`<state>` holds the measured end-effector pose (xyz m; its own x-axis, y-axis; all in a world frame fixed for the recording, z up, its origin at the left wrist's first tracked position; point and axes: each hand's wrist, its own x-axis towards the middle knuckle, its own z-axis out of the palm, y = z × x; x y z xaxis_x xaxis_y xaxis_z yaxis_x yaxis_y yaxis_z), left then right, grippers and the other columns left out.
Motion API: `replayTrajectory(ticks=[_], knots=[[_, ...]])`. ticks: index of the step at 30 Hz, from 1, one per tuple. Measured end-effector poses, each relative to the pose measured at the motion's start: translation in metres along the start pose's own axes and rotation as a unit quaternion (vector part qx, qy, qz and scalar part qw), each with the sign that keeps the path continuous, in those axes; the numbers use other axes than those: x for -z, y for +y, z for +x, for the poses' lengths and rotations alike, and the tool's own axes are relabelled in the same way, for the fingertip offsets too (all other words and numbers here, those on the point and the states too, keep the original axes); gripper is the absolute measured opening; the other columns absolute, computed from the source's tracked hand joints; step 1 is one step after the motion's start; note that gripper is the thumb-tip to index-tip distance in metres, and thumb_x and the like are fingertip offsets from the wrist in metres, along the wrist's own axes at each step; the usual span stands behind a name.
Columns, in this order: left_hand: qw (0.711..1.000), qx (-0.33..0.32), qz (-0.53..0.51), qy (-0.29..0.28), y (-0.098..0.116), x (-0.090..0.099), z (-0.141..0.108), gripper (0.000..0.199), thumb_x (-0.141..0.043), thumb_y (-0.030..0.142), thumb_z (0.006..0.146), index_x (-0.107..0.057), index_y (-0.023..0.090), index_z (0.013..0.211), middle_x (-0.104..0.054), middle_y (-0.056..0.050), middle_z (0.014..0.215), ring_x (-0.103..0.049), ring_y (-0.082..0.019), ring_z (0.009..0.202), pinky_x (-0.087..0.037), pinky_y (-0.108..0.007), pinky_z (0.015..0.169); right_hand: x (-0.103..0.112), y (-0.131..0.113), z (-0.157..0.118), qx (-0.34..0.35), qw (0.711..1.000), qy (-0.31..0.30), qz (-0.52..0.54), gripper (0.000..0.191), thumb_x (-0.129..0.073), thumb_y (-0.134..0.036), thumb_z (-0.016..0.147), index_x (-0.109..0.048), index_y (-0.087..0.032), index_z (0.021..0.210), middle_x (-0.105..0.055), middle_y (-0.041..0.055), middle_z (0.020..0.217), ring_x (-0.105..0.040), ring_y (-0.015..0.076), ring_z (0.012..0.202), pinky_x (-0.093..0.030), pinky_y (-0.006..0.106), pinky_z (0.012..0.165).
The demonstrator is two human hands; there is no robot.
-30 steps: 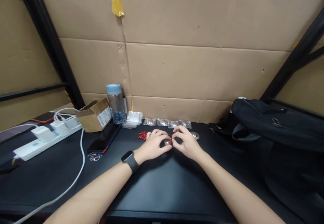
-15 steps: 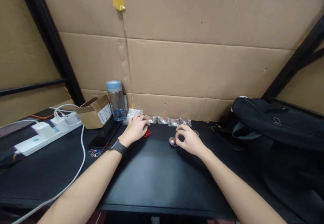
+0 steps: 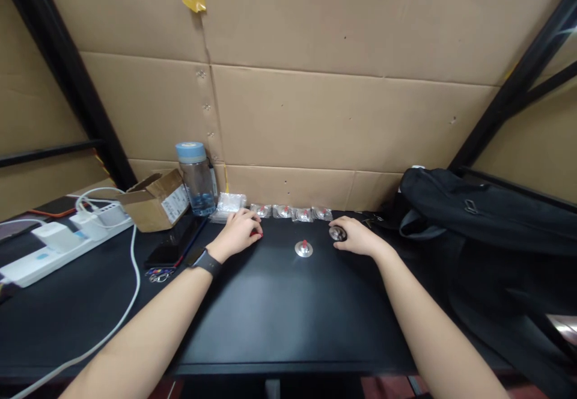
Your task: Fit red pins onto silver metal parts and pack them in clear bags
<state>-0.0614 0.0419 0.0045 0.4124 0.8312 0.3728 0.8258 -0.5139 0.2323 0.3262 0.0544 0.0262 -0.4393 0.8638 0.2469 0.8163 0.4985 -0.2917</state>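
My right hand (image 3: 356,237) grips a shiny domed metal disc, which looks like a small finger cymbal (image 3: 337,234), between thumb and fingers at the right of the desk. To its left, a second small cymbal (image 3: 303,250) with a red knob-like middle lies flat on the black desktop. My left hand (image 3: 238,231), with a dark watch on its wrist, is curled on the desk; a bit of red cord (image 3: 255,234) shows under its fingertips, mostly hidden. Several similar cymbals in clear packets (image 3: 283,211) lie in a row along the back.
Clear plastic bags (image 3: 229,204), a water bottle (image 3: 196,179), an open cardboard box (image 3: 155,201) and a phone (image 3: 174,246) stand or lie at left. Further left are a power strip (image 3: 67,243) and white cable (image 3: 134,279). A black backpack (image 3: 487,237) fills the right side.
My right hand has let go of the red-knobbed cymbal and moved right onto the other one. My left hand has closed over the red cord. The view has shifted slightly.
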Motion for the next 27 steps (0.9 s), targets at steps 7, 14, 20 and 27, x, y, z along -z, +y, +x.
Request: replayTrajectory(ticks=[7, 14, 20, 27], knots=[[0.999, 0.017, -0.041, 0.030, 0.014, 0.006, 0.002, 0.010, -0.064, 0.030, 0.090, -0.074, 0.026, 0.090, -0.071, -0.006, 0.107, -0.053, -0.029, 0.119, -0.033, -0.049, 0.104, -0.003, 0.021, 0.002, -0.013, 0.997, -0.026, 0.069, 0.049, -0.071, -0.012, 0.074, -0.069, -0.020, 0.122, -0.072, 0.0106, 0.121, -0.070, 0.0259, 0.106, -0.052, 0.039, 0.097], [0.995, 0.016, -0.075, 0.060, 0.032, 0.013, 0.004, 0.009, -0.068, 0.030, 0.089, -0.074, 0.026, 0.083, -0.075, -0.004, 0.101, -0.058, -0.027, 0.120, -0.031, -0.047, 0.104, -0.004, 0.020, 0.002, -0.011, 0.997, -0.025, 0.076, 0.042, -0.068, -0.008, 0.076, -0.071, -0.020, 0.115, -0.075, 0.0089, 0.112, -0.071, 0.0227, 0.095, -0.054, 0.035, 0.089], [0.993, 0.017, -0.108, 0.048, 0.045, 0.012, 0.003, 0.013, -0.071, 0.028, 0.086, -0.073, 0.024, 0.074, -0.078, -0.003, 0.094, -0.058, -0.028, 0.119, -0.030, -0.051, 0.104, -0.003, 0.017, 0.000, 0.002, 0.997, -0.026, 0.077, 0.034, -0.064, -0.008, 0.076, -0.073, -0.021, 0.106, -0.076, 0.0048, 0.100, -0.071, 0.0207, 0.088, -0.053, 0.033, 0.086], [0.981, 0.055, -0.172, 0.074, 0.052, 0.011, 0.005, 0.009, -0.079, 0.029, 0.079, -0.076, 0.027, 0.087, -0.078, -0.003, 0.089, -0.066, -0.027, 0.109, -0.034, -0.047, 0.104, 0.001, 0.006, -0.002, 0.035, 0.996, 0.043, 0.075, 0.028, -0.063, -0.011, 0.079, -0.073, -0.024, 0.102, -0.075, 0.0050, 0.099, -0.070, 0.0237, 0.092, -0.054, 0.038, 0.088]])
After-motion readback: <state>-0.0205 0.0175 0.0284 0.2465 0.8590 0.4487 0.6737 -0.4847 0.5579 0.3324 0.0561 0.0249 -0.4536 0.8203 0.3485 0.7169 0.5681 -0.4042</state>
